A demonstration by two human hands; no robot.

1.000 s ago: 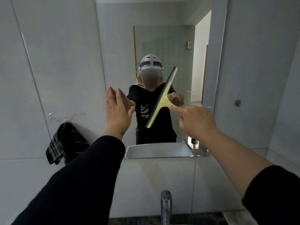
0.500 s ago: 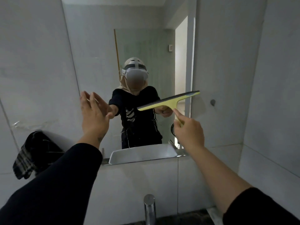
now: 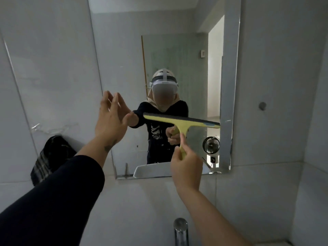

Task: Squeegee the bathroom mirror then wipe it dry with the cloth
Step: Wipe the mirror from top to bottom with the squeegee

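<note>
My right hand [image 3: 186, 167], at centre right of the frame, has its fingers closed around the yellow handle of the squeegee [image 3: 182, 122]. The blade lies almost level across the middle of the mirror [image 3: 124, 71], its right end at the mirror's right edge; I cannot tell whether the rubber presses on the glass. My left hand [image 3: 111, 121] is raised at centre left, fingers spread wide and holding nothing, near the mirror's left edge. The dark checked cloth [image 3: 51, 157] hangs on the tiled wall at lower left, well apart from the squeegee. A chrome tap [image 3: 180, 229] stands at bottom centre.
</note>
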